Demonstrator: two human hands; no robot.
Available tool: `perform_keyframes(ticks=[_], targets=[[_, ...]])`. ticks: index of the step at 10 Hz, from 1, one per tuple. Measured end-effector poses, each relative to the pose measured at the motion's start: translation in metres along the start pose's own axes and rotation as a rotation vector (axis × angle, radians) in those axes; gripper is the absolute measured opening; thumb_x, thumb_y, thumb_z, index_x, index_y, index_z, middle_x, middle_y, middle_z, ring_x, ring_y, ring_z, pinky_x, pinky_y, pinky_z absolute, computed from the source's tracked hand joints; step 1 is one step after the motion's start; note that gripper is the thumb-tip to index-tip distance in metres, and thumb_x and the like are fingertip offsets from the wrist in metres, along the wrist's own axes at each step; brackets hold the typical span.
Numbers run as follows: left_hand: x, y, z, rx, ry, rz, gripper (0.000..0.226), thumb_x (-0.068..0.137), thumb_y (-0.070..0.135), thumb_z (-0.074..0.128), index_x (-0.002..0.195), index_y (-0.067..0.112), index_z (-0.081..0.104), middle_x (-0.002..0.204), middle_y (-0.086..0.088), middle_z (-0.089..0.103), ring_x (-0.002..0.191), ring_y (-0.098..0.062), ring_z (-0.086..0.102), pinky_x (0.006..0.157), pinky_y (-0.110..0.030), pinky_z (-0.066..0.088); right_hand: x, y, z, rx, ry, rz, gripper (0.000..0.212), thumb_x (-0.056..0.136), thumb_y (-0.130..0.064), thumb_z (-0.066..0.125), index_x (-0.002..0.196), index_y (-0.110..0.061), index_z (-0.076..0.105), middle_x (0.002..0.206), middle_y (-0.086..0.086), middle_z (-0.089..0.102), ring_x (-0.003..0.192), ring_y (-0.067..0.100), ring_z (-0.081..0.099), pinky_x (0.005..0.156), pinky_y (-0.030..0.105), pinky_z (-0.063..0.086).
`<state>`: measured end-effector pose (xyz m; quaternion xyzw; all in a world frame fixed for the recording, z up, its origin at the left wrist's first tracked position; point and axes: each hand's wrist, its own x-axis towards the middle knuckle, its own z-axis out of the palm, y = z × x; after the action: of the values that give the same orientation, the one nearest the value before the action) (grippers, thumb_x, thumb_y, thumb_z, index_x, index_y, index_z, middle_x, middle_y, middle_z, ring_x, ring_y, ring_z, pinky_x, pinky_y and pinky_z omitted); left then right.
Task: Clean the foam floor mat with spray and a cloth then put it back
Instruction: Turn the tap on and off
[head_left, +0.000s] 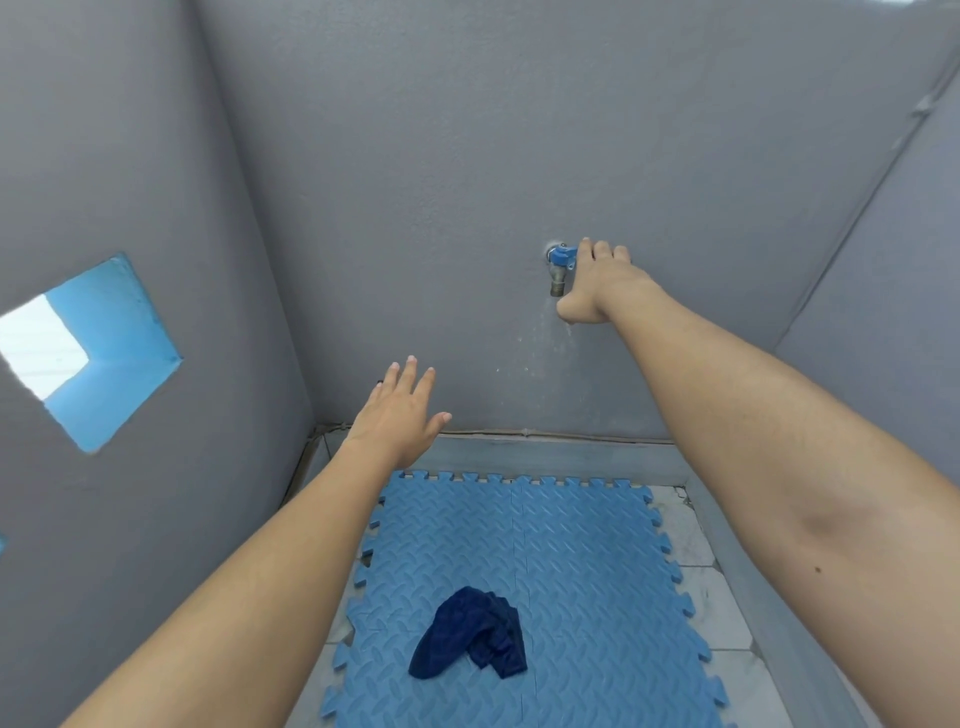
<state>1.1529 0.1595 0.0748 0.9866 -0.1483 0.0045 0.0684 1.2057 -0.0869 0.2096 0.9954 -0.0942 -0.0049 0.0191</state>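
**Tap handled, mat awaiting wiping**

The right hand (597, 275) is laid on the blue handle of the wall tap (561, 265), fingers curled over it; whether the handle is truly gripped cannot be told. The left hand (400, 410) is held in the air with fingers spread, nothing in it. Below, the foam floor mat (571, 545) is laid on the tiled floor (696, 540) against the grey wall (467, 156), and a dark blue cloth (472, 634) is left crumpled on it. No spray bottle is seen. Wiping and putting the mat back are judged to remain.
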Motion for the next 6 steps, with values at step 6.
perform_keyframes(ticks=[6], targets=[[0.008, 0.003, 0.017, -0.043, -0.033, 0.010, 0.069, 0.099, 0.047, 0.033, 0.153, 0.013, 0.005, 0.160, -0.014, -0.004, 0.148, -0.029, -0.001, 0.119, -0.042, 0.012, -0.004, 0.006, 0.004, 0.080, 0.014, -0.056, 0.096, 0.083, -0.026, 0.054, 0.156, -0.009, -0.005, 0.161, 0.005, 0.009, 0.150, 0.029, 0.002, 0.111, 0.046, 0.031]])
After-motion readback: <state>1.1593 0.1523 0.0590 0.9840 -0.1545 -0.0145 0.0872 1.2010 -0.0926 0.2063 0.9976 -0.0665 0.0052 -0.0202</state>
